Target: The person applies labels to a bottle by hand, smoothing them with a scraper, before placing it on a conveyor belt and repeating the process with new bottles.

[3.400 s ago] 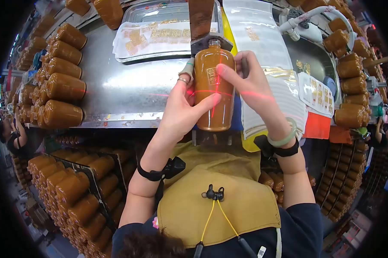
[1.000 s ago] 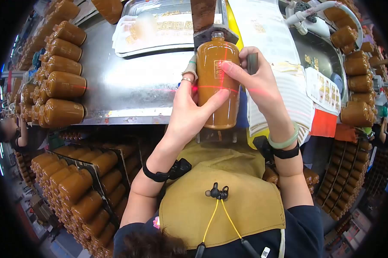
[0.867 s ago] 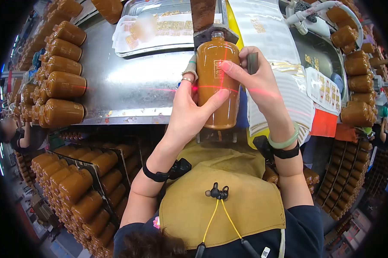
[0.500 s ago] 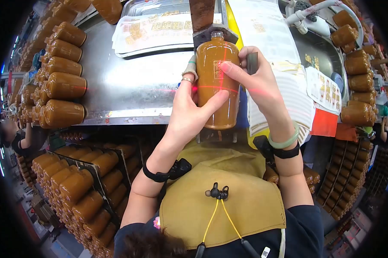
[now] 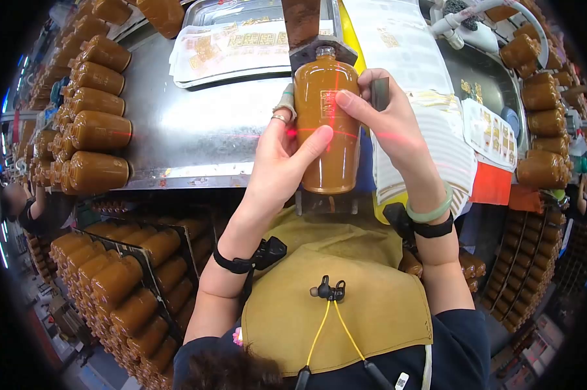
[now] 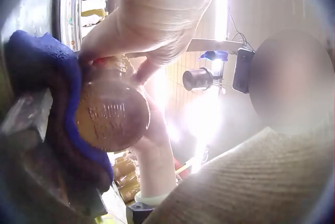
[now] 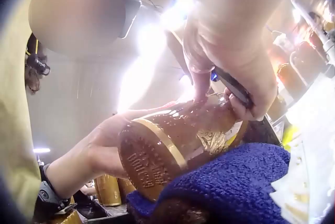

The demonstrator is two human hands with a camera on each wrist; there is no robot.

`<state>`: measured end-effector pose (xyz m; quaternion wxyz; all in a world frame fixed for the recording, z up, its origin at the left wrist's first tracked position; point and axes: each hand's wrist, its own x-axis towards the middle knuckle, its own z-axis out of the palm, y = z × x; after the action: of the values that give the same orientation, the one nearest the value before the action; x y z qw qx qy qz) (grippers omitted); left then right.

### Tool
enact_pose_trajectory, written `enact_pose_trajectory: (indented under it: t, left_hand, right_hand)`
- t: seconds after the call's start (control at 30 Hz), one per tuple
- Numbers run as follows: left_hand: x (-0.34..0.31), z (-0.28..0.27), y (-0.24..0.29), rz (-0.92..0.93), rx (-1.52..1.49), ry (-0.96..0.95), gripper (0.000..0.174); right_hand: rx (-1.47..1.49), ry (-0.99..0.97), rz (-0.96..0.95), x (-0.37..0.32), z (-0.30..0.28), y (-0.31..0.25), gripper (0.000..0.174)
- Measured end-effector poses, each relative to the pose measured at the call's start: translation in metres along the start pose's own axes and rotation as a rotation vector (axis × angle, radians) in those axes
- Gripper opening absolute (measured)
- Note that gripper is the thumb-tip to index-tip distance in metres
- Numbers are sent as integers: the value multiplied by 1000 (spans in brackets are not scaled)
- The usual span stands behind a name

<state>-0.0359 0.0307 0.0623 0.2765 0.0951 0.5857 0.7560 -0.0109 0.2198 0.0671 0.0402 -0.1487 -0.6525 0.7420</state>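
A glossy brown bottle (image 5: pixel 336 170) lies with its neck away from the wearer and its embossed base toward them. A gold square decal (image 5: pixel 327 112) sits on its upper face, crossed by red laser lines. My left hand (image 5: pixel 277 159) grips the bottle's left side, thumb over the front and a covered finger along the edge. My right hand (image 5: pixel 391 123) presses its thumb tip at the decal's right edge. Its curled fingers hold a dark flat scraper (image 5: pixel 380 94) beside the bottle. A blue towel (image 7: pixel 238 177) lies under the bottle in the right wrist view.
A rusty metal post with a bracket (image 5: pixel 304 23) stands at the bottle's neck. Decal sheets (image 5: pixel 219 71) lie on a tray at the back left. White sheets (image 5: pixel 410 140) cover the right side near a sink and faucet (image 5: pixel 459 23). Brown bottles (image 5: pixel 102 130) line both sides.
Over the last half second my left thumb has slid left and slightly up on the bottle, which has shifted a little left. The right thumb stays at the decal.
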Motion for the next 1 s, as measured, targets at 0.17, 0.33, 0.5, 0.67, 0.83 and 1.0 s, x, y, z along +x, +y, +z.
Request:
enact_pose_trajectory:
  t: [0.17,0.33,0.5,0.67,0.83,1.0]
  left_hand:
    - [2,-4,-1,-53,-66,3,49]
    - [1,1,1,-19,-55,21,47]
    - [0,0,0,-62,8,32,37]
    - [0,2,-1,-40,-6,46,40]
    - [6,-4,-7,-60,-217,25,44]
    - [0,0,-3,-34,-27,25,50]
  right_hand:
    - [122,-37,42,-12,-10,9,40]
    - [65,-49,37,-25,-8,21,43]
    - [49,-63,26,-26,-9,17,40]
    - [-121,69,-204,-36,-17,-6,42]
    - [-438,203,-484,-51,-10,-15,28]
    - [-544,171,-623,-32,-18,-26,32]
